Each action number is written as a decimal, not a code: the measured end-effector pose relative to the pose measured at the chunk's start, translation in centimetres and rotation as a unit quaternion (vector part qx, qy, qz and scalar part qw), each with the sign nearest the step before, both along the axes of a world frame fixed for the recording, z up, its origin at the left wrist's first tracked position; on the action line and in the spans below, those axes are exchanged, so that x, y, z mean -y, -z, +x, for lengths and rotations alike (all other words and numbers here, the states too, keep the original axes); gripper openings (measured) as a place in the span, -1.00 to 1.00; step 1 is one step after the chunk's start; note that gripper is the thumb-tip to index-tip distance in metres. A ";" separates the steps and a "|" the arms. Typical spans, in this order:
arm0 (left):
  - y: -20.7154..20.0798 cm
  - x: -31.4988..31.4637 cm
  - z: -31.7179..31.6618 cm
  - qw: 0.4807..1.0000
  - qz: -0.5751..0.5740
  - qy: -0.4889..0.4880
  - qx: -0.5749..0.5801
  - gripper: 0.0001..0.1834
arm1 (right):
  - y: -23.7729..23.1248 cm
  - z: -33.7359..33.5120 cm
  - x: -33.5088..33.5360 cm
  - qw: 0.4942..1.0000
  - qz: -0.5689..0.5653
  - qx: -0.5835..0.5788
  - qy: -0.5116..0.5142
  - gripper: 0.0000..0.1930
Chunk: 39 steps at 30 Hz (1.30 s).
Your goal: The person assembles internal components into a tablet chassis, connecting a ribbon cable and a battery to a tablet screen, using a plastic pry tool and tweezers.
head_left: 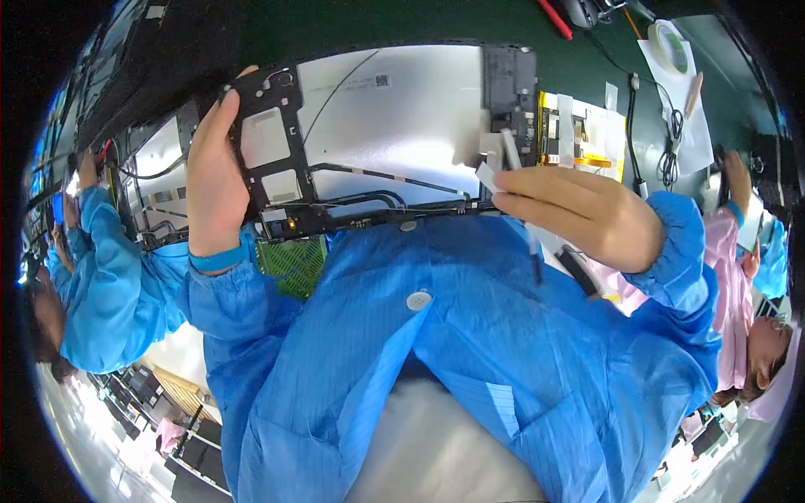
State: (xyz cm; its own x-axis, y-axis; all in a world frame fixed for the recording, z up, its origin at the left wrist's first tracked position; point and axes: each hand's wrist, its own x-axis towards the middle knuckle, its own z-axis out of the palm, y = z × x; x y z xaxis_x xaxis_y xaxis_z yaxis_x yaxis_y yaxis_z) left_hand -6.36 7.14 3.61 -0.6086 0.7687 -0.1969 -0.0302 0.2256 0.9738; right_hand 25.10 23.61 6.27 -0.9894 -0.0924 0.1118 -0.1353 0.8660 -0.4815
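An open tablet-like device frame (pixel 402 117), black-edged with a silver metal plate and thin black cables, is held up in front of my chest. My left hand (pixel 220 180) is closed round its left end, the thumb over the front edge and a fingertip showing at the far side. At the right end, my right hand (pixel 583 210) pinches a small white strip (pixel 486 177) over the black border. A slim pale stick (pixel 510 149) shows by those fingertips; whether the hand holds it too is unclear. My palm hides part of the right hand's grip.
Right of the device lies a yellow-edged part with white strips (pixel 591 126) on the dark green table (pixel 402 23). Beyond are a black cable (pixel 671 147), a tape roll (pixel 668 46) on white paper and a red-handled tool (pixel 553 17). Co-workers in blue (pixel 117 285) and pink (pixel 731 277) sit either side.
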 end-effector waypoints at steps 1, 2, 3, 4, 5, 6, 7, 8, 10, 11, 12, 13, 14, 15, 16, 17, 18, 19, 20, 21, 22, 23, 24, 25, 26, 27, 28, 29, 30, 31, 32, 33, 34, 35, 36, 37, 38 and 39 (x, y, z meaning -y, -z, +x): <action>-0.4 -0.1 -0.2 0.996 0.031 0.015 0.078 -0.60 | -0.2 0.0 0.0 1.000 0.002 -0.001 0.002 -0.65; -1.1 -0.4 -0.2 0.986 0.061 0.030 0.155 -0.57 | -0.3 0.0 -0.1 1.000 0.012 0.004 0.000 -0.66; -2.3 -0.3 0.7 0.995 0.049 0.007 0.082 -0.55 | -0.4 0.0 -0.1 1.000 0.022 0.010 -0.002 -0.67; -4.0 0.0 1.6 0.999 0.050 -0.004 -0.003 -0.53 | -0.5 -0.2 0.0 1.000 0.024 0.007 -0.004 -0.67; -4.8 0.1 2.1 0.994 0.088 -0.026 -0.060 -0.53 | -0.7 -0.3 0.2 0.996 -0.023 0.041 0.073 -0.69; -5.5 0.4 2.4 0.984 0.126 -0.047 -0.116 -0.53 | -1.0 -0.4 0.4 0.984 -0.070 0.072 0.148 -0.71; -6.0 1.2 2.7 0.971 0.172 -0.090 -0.136 -0.47 | -2.3 -0.9 -0.3 0.930 -0.235 0.215 0.183 -0.61; -6.3 1.7 2.9 0.955 0.222 -0.125 -0.151 -0.39 | -1.6 -0.8 -0.5 0.931 -0.230 0.209 0.190 -0.61; -5.4 3.2 3.5 0.901 0.345 -0.175 -0.198 -0.41 | 0.5 -0.2 -0.8 0.583 -0.781 0.079 0.210 -0.40; -4.3 4.3 2.6 0.872 0.468 -0.017 -0.144 -0.48 | -0.6 -0.7 -0.5 0.524 -0.822 0.061 0.214 -0.23; -3.6 5.1 1.6 0.805 0.569 0.143 -0.085 -0.55 | -0.8 -0.5 -0.4 0.518 -0.843 0.026 0.142 -0.28; -5.1 4.8 1.5 0.803 0.513 0.266 -0.149 -0.62 | -0.1 -0.4 -0.3 0.446 -0.889 -0.022 0.102 -0.31; -6.5 4.1 1.7 0.783 0.442 0.384 -0.211 -0.69 | 0.9 -0.3 -0.4 0.365 -0.926 -0.070 0.059 -0.34; -6.2 2.9 2.5 0.745 0.481 0.387 -0.251 -0.71 | 0.7 -0.3 -0.6 0.397 -0.914 -0.034 0.076 -0.45; -6.1 2.2 3.0 0.706 0.517 0.388 -0.289 -0.72 | 0.6 -0.1 -0.5 0.399 -0.913 -0.037 0.075 -0.45; -6.1 2.4 3.0 0.715 0.497 0.400 -0.286 -0.75 | 0.7 0.3 -0.2 0.368 -0.923 -0.036 0.108 -0.53; -5.5 3.2 2.0 0.732 0.460 0.419 -0.277 -0.73 | 1.1 0.8 -0.1 0.337 -0.930 -0.034 0.142 -0.60; -4.7 3.6 1.7 0.743 0.442 0.355 -0.355 -0.73 | 2.4 2.2 0.6 0.393 -0.883 -0.085 0.243 -0.62; -3.4 3.9 1.4 0.749 0.416 0.282 -0.431 -0.73 | 2.2 2.1 0.7 0.393 -0.882 -0.090 0.245 -0.62; -2.9 4.9 1.0 0.753 0.321 0.257 -0.514 -0.73 | 1.7 1.8 0.9 0.466 -0.830 -0.046 0.302 -0.59; -2.7 6.1 0.7 0.743 0.219 0.224 -0.591 -0.73 | 1.3 1.3 0.9 0.535 -0.767 0.001 0.354 -0.54; -2.5 6.9 0.8 0.731 0.121 0.227 -0.632 -0.65 | 2.1 0.9 1.1 0.615 -0.673 0.016 0.411 -0.50; -1.9 7.2 0.9 0.732 0.123 0.229 -0.630 -0.65 | 3.6 0.3 1.3 0.674 -0.638 -0.056 0.367 -0.49; -0.9 7.7 1.0 0.720 0.039 0.224 -0.656 -0.60 | 4.7 -0.2 1.3 0.764 -0.513 -0.055 0.387 -0.49; -0.1 8.1 1.2 0.701 -0.047 0.220 -0.677 -0.55 | 5.3 -0.4 1.4 0.835 -0.379 -0.053 0.396 -0.49; 0.5 8.6 0.8 0.686 -0.103 0.264 -0.670 -0.42 | 5.1 -0.6 1.5 0.859 -0.337 -0.025 0.385 -0.50; 0.2 8.0 1.6 0.688 -0.101 0.268 -0.667 -0.42 | 6.2 -0.7 1.6 0.865 -0.316 -0.026 0.390 -0.49; -0.8 7.1 3.1 0.714 -0.150 0.262 -0.632 -0.36 | 5.6 -1.2 2.1 0.852 -0.330 -0.036 0.404 -0.49; -1.2 6.5 4.0 0.736 -0.199 0.256 -0.594 -0.30 | 5.1 -1.6 2.5 0.839 -0.344 -0.047 0.419 -0.49; -0.9 6.3 4.2 0.775 -0.179 0.276 -0.539 -0.19 | 5.5 -1.4 2.8 0.836 -0.348 -0.044 0.421 -0.49; -1.5 5.6 5.0 0.782 -0.177 0.290 -0.523 -0.18 | 6.2 -1.1 3.1 0.799 -0.413 -0.085 0.428 -0.48; -1.8 4.8 5.8 0.788 -0.156 0.297 -0.516 -0.19 | 6.7 -0.9 3.3 0.756 -0.475 -0.126 0.432 -0.48; -1.7 3.9 6.4 0.794 -0.139 0.303 -0.508 -0.20 | 6.9 -1.2 3.3 0.753 -0.479 -0.122 0.434 -0.48; -1.6 2.8 7.0 0.804 -0.112 0.326 -0.485 -0.22 | 6.8 -1.6 3.3 0.760 -0.465 -0.137 0.433 -0.48; -1.8 1.6 7.8 0.798 -0.093 0.337 -0.491 -0.25 | 7.0 -1.9 3.2 0.767 -0.449 -0.153 0.433 -0.47; -2.0 0.0 8.5 0.797 -0.071 0.354 -0.485 -0.28 | 7.7 -1.9 2.8 0.796 -0.416 -0.120 0.422 -0.47; -2.2 -1.3 9.2 0.795 -0.049 0.370 -0.478 -0.30 | 6.9 -2.3 3.4 0.774 -0.442 -0.102 0.442 -0.49; -2.0 -2.4 10.1 0.798 -0.055 0.374 -0.468 -0.30 | 7.1 -2.6 4.0 0.773 -0.453 -0.107 0.431 -0.52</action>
State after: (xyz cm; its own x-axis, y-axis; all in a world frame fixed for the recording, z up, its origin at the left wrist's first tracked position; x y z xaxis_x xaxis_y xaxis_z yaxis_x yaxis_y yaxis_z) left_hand 3.76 9.56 5.62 0.0929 0.9955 -0.0171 0.8833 -0.0745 0.4628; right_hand 22.49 19.61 -0.80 -0.5901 0.8027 -0.0862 0.1445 -0.0001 -0.9895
